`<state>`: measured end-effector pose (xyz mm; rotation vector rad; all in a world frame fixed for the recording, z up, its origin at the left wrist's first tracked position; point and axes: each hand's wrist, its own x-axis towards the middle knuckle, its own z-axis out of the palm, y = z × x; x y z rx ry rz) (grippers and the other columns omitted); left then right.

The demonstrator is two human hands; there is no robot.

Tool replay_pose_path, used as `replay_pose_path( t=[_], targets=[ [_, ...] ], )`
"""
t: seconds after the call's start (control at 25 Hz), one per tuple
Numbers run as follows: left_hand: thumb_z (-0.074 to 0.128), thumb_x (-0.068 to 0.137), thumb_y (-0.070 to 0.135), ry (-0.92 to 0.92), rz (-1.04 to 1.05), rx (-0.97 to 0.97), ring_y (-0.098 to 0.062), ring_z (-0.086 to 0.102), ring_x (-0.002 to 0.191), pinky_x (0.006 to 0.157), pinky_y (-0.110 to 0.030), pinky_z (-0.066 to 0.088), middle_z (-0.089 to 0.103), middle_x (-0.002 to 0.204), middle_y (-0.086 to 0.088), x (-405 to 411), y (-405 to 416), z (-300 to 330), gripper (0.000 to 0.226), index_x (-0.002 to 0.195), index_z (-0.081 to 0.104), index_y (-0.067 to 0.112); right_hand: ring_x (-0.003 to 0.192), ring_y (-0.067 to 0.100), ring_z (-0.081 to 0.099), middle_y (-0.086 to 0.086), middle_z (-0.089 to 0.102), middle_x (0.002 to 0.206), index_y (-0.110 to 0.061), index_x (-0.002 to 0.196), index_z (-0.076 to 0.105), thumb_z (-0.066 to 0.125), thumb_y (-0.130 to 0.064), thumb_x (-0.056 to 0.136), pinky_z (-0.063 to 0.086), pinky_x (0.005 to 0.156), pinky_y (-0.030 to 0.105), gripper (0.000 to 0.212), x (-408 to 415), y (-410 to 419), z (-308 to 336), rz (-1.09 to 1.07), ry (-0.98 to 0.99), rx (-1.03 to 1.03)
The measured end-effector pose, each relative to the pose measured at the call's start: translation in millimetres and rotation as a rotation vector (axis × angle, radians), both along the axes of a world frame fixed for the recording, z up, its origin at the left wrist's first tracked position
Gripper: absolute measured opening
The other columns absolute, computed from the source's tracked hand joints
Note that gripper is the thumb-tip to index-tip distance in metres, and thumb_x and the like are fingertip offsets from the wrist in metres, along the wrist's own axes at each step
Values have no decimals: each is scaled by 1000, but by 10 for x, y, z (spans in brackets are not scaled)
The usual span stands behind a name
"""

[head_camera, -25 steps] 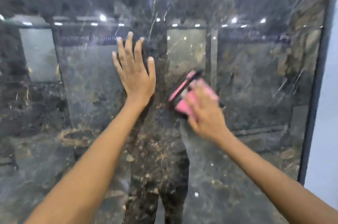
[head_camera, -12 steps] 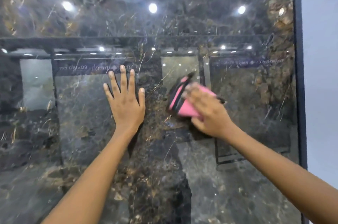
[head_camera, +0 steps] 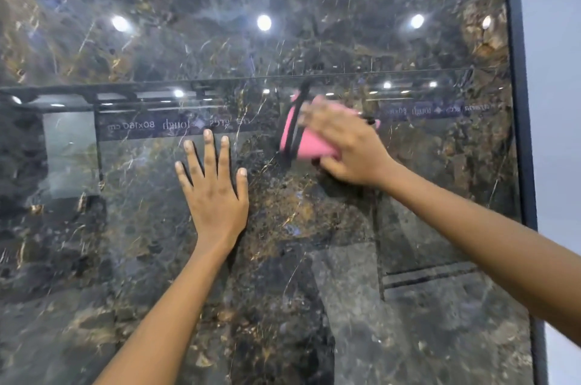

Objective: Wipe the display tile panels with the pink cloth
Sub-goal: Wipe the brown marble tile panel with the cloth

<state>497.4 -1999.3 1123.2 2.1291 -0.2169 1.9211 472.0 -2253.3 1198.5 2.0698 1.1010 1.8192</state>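
Right hand (head_camera: pixel 349 145) is pressing the soft, light cloth (head_camera: pixel 309 145) flat on the slick panel (head_camera: pixel 314 290), fingers over it. Left hand (head_camera: pixel 213 192) is bracing open, holding nothing.

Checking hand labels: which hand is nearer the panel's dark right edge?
Right. The right hand presses the pink cloth on the panel, partway toward the dark edge. The left hand lies flat farther left, near the panel's middle.

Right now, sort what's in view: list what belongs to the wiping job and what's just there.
Job:
- pink cloth, pressed to the panel by the right hand
- dark marble tile panel
- left hand, flat on the panel

Just there:
- dark frame edge
- pale wall
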Motion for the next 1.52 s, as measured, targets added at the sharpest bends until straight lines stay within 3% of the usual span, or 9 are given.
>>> replay_pose_path(
  t=[0.08,0.28,0.56,0.68,0.84,1.0,1.12,1.4,1.52],
  targets=[
    [29,102,40,2,-3,2,-33,-1,151,120,-53,-1,6,165,-3,-5,4,9,61,157,16,19,141,26,33,10,45,147,-11,140,49,49,-21,84,25,118,43,56,-17,-317,-1,-107,-21,-322],
    [26,103,36,21,-24,-61,-35,1,150,120,-50,-4,7,165,-8,-29,-165,-184,61,157,12,14,143,23,29,6,38,152,-13,145,41,48,-14,80,26,115,42,65,-21,-819,-126,-22,-25,851],
    [27,102,37,97,-45,65,-32,-7,150,120,-52,-2,-8,164,-8,-41,-487,-1364,65,155,7,8,138,19,39,4,50,144,-15,138,42,35,-16,96,33,114,38,43,-240,-530,-2608,-99,217,-577],
    [25,103,38,96,-36,51,-29,-11,150,120,-50,-5,-13,163,-5,-52,-489,-1401,65,156,-2,12,109,30,58,21,64,119,-10,131,44,49,-17,80,52,92,39,52,-187,-841,-1747,-201,125,-51],
    [23,104,38,88,-71,64,-27,-14,150,120,-49,-5,-15,163,-4,-52,-491,-1390,64,156,-5,14,140,25,28,21,28,154,-1,147,34,54,-10,78,16,118,25,72,-116,-897,-950,-139,29,925],
    [25,105,38,88,-91,60,-28,-9,150,121,-49,-3,10,162,-12,-35,-465,-1415,61,155,6,9,106,32,60,26,50,133,7,138,41,38,-12,91,36,103,26,50,-149,-308,-2618,-149,106,172],
    [28,105,35,89,-84,44,-36,7,148,121,-49,0,21,159,-17,-46,-495,-1358,59,154,15,6,128,22,50,12,46,145,-8,139,42,30,-4,97,31,115,35,44,-343,-403,-3524,-108,301,-423],
    [24,105,38,250,-104,-135,-25,-12,150,121,-43,-7,-12,163,-1,-236,-1001,-2292,60,157,-2,19,143,27,30,17,44,145,0,138,46,51,-13,81,28,112,45,59,-133,-885,-2122,-51,130,446],
    [15,106,41,308,-88,-114,-23,-15,150,121,-42,-6,-16,163,4,-227,-1022,-2566,58,157,-2,20,130,37,44,23,40,146,1,143,35,44,-10,87,36,100,50,57,-53,-680,-3119,-115,97,281]
  ],
)
